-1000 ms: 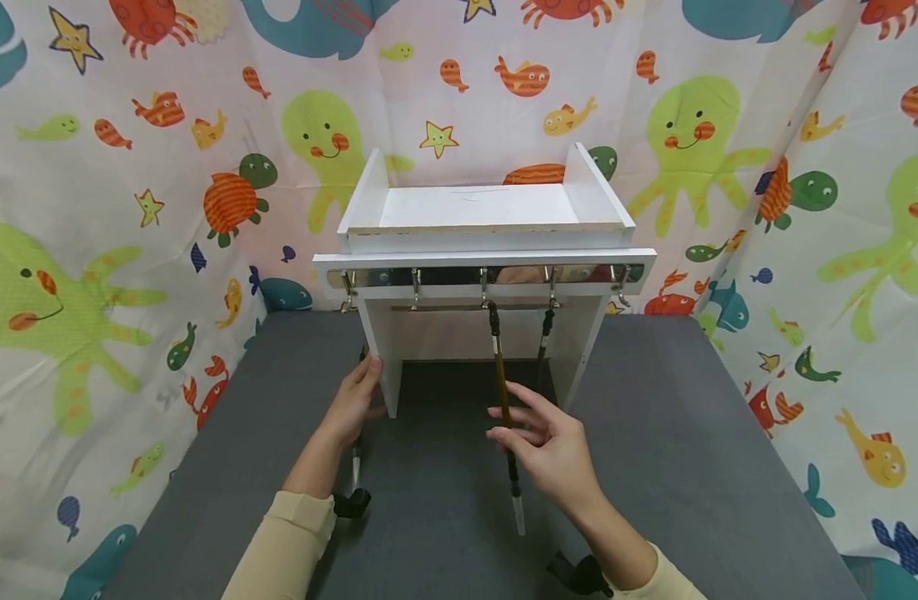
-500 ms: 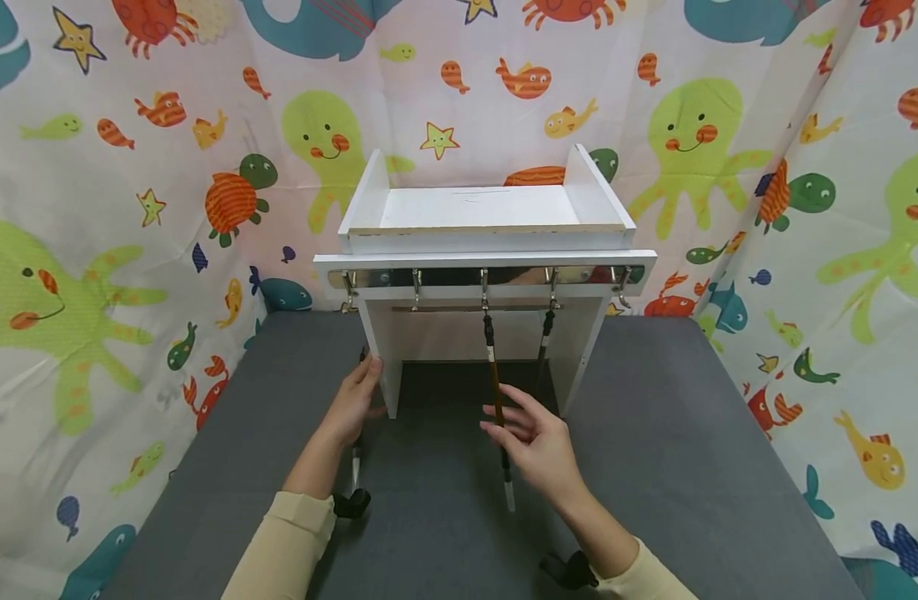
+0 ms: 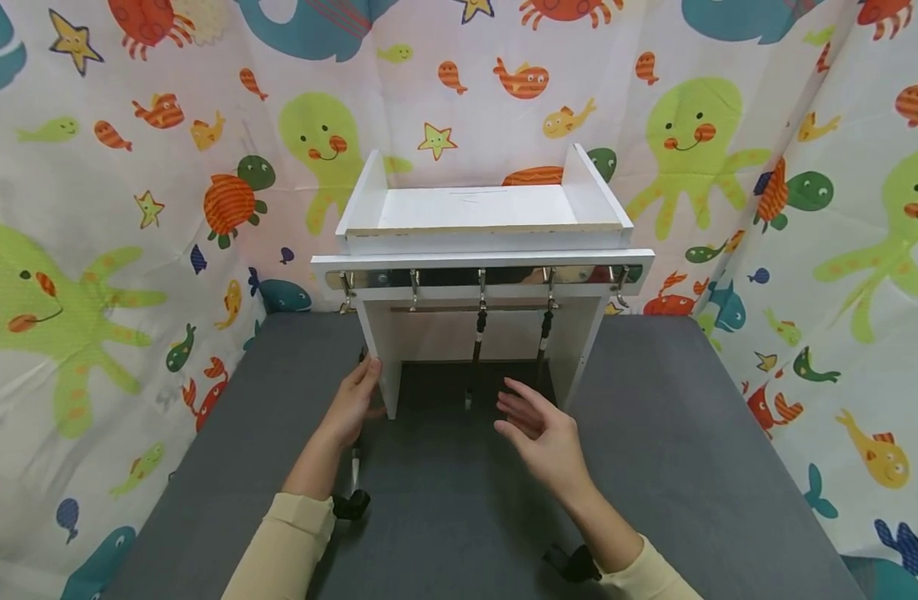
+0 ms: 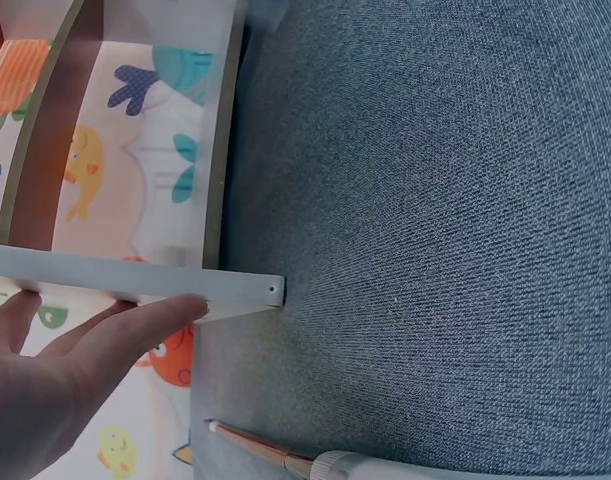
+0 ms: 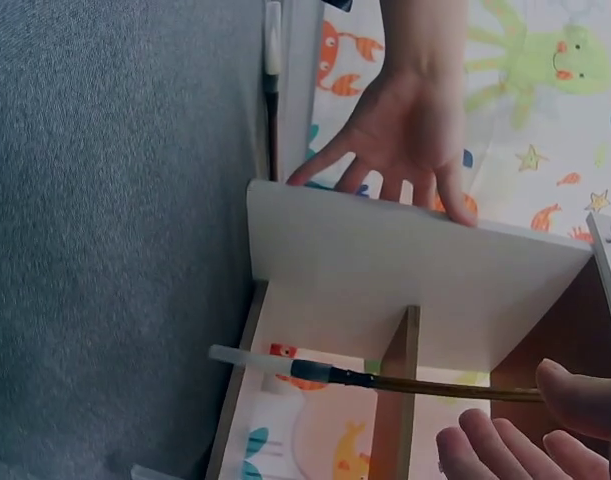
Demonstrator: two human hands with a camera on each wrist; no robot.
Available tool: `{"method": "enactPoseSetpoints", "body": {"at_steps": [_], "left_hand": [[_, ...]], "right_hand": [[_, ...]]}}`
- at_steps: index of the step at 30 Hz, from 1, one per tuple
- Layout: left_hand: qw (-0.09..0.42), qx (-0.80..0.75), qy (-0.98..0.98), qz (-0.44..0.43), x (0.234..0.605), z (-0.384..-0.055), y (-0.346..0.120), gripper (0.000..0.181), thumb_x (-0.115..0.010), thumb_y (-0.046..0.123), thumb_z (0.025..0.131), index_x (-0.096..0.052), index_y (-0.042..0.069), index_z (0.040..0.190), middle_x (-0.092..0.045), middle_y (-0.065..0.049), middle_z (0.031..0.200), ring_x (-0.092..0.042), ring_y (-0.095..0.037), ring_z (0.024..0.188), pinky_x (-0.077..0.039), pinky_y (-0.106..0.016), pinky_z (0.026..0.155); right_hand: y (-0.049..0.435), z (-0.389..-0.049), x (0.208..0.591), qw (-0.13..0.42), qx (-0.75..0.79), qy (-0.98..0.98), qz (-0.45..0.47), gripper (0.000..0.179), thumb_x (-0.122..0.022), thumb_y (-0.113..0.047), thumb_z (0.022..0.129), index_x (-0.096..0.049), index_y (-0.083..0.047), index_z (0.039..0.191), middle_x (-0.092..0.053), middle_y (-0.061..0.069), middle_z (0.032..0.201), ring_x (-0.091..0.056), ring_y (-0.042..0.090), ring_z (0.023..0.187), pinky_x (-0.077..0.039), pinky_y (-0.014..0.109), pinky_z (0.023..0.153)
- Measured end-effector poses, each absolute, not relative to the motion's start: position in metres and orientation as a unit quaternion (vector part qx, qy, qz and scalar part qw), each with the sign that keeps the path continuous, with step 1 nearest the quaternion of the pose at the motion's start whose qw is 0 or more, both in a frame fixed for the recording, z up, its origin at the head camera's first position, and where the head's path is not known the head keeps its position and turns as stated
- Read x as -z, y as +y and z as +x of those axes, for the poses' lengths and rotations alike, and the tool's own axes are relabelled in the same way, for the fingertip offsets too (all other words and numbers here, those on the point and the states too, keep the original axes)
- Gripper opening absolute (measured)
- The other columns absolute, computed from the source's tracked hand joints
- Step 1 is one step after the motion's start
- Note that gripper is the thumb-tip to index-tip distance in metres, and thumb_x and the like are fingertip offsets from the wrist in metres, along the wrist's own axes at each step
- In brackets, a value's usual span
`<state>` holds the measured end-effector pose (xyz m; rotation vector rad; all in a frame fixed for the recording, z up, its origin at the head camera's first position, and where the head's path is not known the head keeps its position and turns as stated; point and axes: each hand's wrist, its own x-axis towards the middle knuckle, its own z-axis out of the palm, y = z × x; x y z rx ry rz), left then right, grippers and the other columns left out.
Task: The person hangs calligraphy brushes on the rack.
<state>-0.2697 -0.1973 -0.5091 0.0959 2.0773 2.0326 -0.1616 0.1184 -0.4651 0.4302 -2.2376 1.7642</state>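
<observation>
A calligraphy brush (image 3: 478, 342), with brown handle and pale tip, hangs from the middle hook (image 3: 483, 287) of a white shelf unit (image 3: 489, 242). My right hand (image 3: 544, 437) stands just in front and to the right, fingers spread and holding nothing. In the right wrist view its thumb overlaps the brush handle (image 5: 435, 388). My left hand (image 3: 353, 400) rests its fairly straight fingers against the left side panel (image 4: 135, 272). A second brush (image 3: 544, 333) hangs one hook to the right. Another brush (image 3: 356, 467), partly hidden by the left hand, hangs outside the left panel.
A metal hook rail (image 3: 443, 277) runs below the unit's front edge, above grey cloth (image 3: 459, 517). A sea-animal curtain (image 3: 443, 108) surrounds the back and sides. Black camera mounts (image 3: 351, 504) sit at both wrists.
My right hand has let go of the middle brush, which has swung back under the shelf and slightly left. The left hand has stayed on the panel.
</observation>
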Motion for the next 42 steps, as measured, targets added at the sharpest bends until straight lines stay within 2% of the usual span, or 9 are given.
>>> {"method": "enactPoseSetpoints", "body": {"at_steps": [4,9,13,19,22,26,31,35,42], "left_hand": [[0.119,-0.695,0.708,0.031,0.497,-0.263,-0.196,0.070,-0.036,0.045,0.109,-0.006,0.012,0.163,-0.002,-0.014,0.170,-0.010,-0.043,0.153,-0.035,-0.072,0.108],[0.120,-0.691,0.711,0.036,0.487,-0.255,-0.193,0.072,-0.035,0.045,0.110,-0.004,0.009,0.163,-0.001,-0.018,0.169,-0.008,-0.046,0.153,-0.034,-0.072,0.108],[0.124,-0.695,0.707,0.036,0.487,-0.256,-0.193,0.072,-0.036,0.045,0.109,-0.004,0.008,0.163,-0.002,-0.018,0.169,-0.008,-0.045,0.153,-0.033,-0.072,0.108],[0.124,-0.695,0.707,0.038,0.485,-0.256,-0.193,0.072,-0.037,0.045,0.109,-0.006,0.008,0.163,-0.003,-0.018,0.169,-0.009,-0.045,0.153,-0.033,-0.072,0.109],[0.123,-0.695,0.707,0.038,0.492,-0.261,-0.194,0.071,-0.036,0.045,0.109,-0.006,0.009,0.163,-0.002,-0.017,0.169,-0.009,-0.045,0.153,-0.033,-0.072,0.108],[0.119,-0.690,0.713,0.032,0.505,-0.268,-0.198,0.072,-0.035,0.048,0.109,-0.005,0.012,0.164,-0.001,-0.013,0.170,-0.009,-0.043,0.154,-0.034,-0.072,0.108],[0.111,-0.687,0.718,0.032,0.509,-0.268,-0.199,0.074,-0.035,0.053,0.107,-0.006,0.016,0.164,-0.001,-0.009,0.171,-0.010,-0.042,0.154,-0.037,-0.071,0.107],[0.112,-0.694,0.711,0.034,0.509,-0.268,-0.198,0.074,-0.036,0.054,0.107,-0.006,0.018,0.164,-0.002,-0.010,0.170,-0.010,-0.042,0.154,-0.036,-0.071,0.107],[0.106,-0.693,0.712,0.035,0.510,-0.269,-0.196,0.077,-0.037,0.057,0.105,-0.009,0.017,0.164,-0.006,-0.013,0.170,-0.014,-0.041,0.154,-0.037,-0.071,0.106]], "right_hand": [[0.121,-0.152,0.442,0.141,-0.596,-0.775,0.155,0.051,-0.074,0.007,0.087,-0.060,0.000,0.136,-0.069,0.025,0.122,-0.071,0.040,0.106,-0.060,0.037,0.087],[0.134,-0.149,0.425,0.198,-0.569,-0.783,0.153,0.037,-0.072,0.006,0.090,-0.065,0.003,0.127,-0.074,0.024,0.106,-0.075,0.035,0.085,-0.059,0.019,0.075],[0.153,-0.154,0.415,0.242,-0.559,-0.784,0.121,0.029,-0.071,0.004,0.092,-0.068,0.004,0.121,-0.076,0.022,0.100,-0.076,0.032,0.080,-0.058,0.016,0.072],[0.181,-0.167,0.414,0.284,-0.560,-0.773,0.088,0.023,-0.070,0.005,0.092,-0.069,0.008,0.115,-0.075,0.025,0.099,-0.076,0.013,0.079,-0.059,0.019,0.070],[0.193,-0.179,0.424,0.300,-0.566,-0.765,0.068,0.024,-0.071,0.000,0.093,-0.069,0.006,0.116,-0.076,0.022,0.100,-0.074,0.005,0.078,-0.059,0.017,0.070],[0.202,-0.191,0.436,0.311,-0.558,-0.770,0.019,0.029,-0.073,-0.014,0.095,-0.070,-0.002,0.121,-0.076,0.014,0.109,-0.072,0.000,0.087,-0.056,0.012,0.077],[0.207,-0.206,0.449,0.296,-0.564,-0.771,-0.033,0.046,-0.069,-0.025,0.099,-0.058,-0.017,0.142,-0.067,0.006,0.133,-0.064,0.015,0.117,-0.050,0.017,0.099],[0.211,-0.221,0.457,0.240,-0.608,-0.755,-0.045,0.052,-0.058,-0.033,0.104,-0.044,-0.030,0.153,-0.055,0.000,0.149,-0.053,0.020,0.134,-0.048,0.027,0.107],[0.212,-0.235,0.467,0.139,-0.657,-0.740,-0.044,0.052,-0.045,-0.049,0.106,-0.034,-0.042,0.156,-0.035,-0.008,0.163,-0.038,0.019,0.148,-0.041,0.046,0.113]]}}
